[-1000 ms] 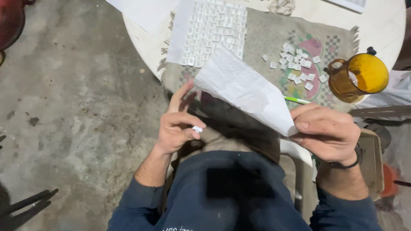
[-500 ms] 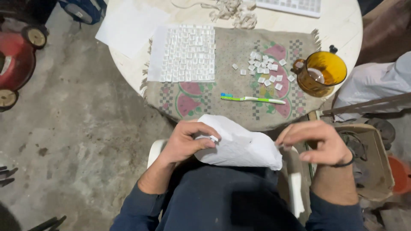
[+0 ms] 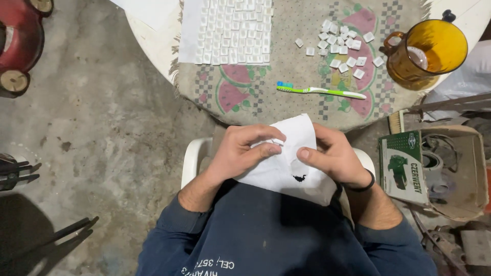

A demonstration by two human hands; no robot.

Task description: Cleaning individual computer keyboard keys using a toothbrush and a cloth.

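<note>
— So, what are the hands doing?

— Both are down in the lap, just off the near edge of the table (image 3: 153, 46). The left hand (image 3: 240, 153) has its fingers curled together, pinching a small white tile (image 3: 276, 141) against a white cloth (image 3: 286, 163). The right hand (image 3: 332, 156) grips the cloth from the other side, thumb pressed flat on top, fingers folded under.

— And the cloth itself?

— It lies across the person's knees, touching both hands, with a small dark mark near its lower middle.

— What's on the table?

— A fringed mat with watermelon prints (image 3: 307, 82) hangs over the near edge. On its far left part sits a sheet of white tiles (image 3: 235, 30) laid in neat rows. Toward the far right is a heap of loose tiles (image 3: 345, 48), and just beside it, at the right edge, an amber glass mug (image 3: 429, 51). A green toothbrush (image 3: 322, 92) lies near the front edge, between the heap and the hands.

— Anything beside the chair?

— A cardboard box (image 3: 460, 174) on the floor, at the right.
</note>
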